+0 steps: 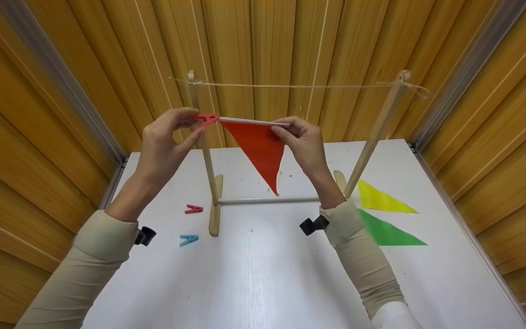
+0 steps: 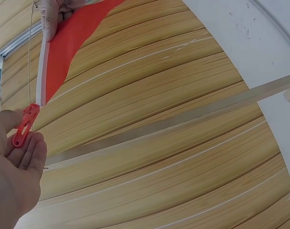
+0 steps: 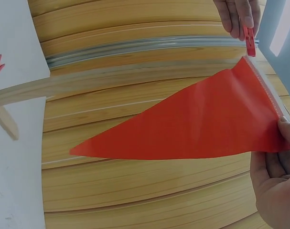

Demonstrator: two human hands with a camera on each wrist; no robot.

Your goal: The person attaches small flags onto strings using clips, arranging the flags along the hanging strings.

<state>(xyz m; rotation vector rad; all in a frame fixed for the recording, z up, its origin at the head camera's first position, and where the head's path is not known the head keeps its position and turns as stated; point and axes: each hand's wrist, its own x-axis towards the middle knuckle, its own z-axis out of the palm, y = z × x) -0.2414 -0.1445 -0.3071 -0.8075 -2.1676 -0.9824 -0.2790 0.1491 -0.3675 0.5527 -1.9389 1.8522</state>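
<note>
Plainly, the red pennant (image 1: pixel 258 146) hangs in the air between the two hands, above the tabletop (image 1: pixel 244 278). Its tip points down in the head view, the long axis running from the white hem (image 1: pixel 254 121) to a tip that leans toward the right; the hem lies nearly level, dipping slightly at its right end. The left hand (image 1: pixel 165 137) pinches a red clothespin (image 1: pixel 209 119) between thumb and fingers, its nose at the pennant's left corner; whether it bites the cloth I cannot tell. The right hand (image 1: pixel 306 144) pinches the other end of the hem.

Seen from the right wrist, the pennant spreads broad and whole, tip toward the left, whereas the left wrist view cuts the tip off at its upper edge but shows the slot in the clothespin's side. That view also has the string (image 2: pixel 29 62) running close beside the hem.

Only the head view takes in the full wooden frame, its left post (image 1: pixel 208 169) and right post (image 1: pixel 375 135) joined by a white rod (image 1: pixel 263 200) low down. A second red clothespin (image 1: pixel 193 209) and a blue clothespin (image 1: pixel 189 240) lie left of it; a yellow pennant (image 1: pixel 384 198) and a green pennant (image 1: pixel 391 230) lie to the right.
</note>
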